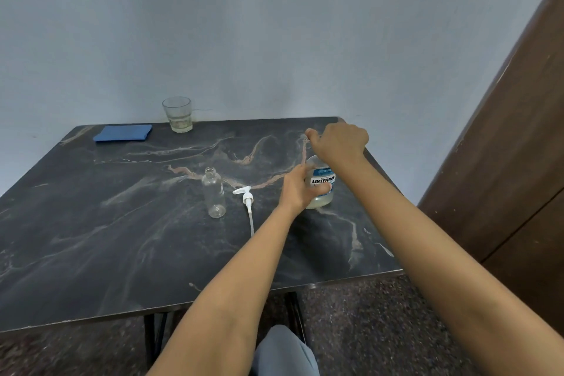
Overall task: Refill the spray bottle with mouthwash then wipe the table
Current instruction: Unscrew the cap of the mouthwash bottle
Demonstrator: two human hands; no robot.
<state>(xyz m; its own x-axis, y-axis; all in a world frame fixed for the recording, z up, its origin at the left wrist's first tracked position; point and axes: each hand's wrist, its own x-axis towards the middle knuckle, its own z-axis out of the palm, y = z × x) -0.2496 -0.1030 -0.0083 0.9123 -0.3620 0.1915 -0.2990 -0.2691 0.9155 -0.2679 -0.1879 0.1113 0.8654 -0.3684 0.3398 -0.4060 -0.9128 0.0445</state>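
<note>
Grip: our left hand [300,189] wraps the Listerine bottle [323,181] at its body; our right hand [338,142] curls over its top.
Spray bottle [213,192]: upright, neck open, left of our hands on the marbled table [122,238].
Pump head [246,197]: lying just beside it.
Blue cloth [123,133], glass [178,114]: far edge.

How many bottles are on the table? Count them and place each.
2. The spray bottle stands uncapped at centre; the mouthwash bottle stands right of it, gripped by the left hand.

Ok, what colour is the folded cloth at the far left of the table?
Blue; the cloth shows plainly in the head view.
</note>
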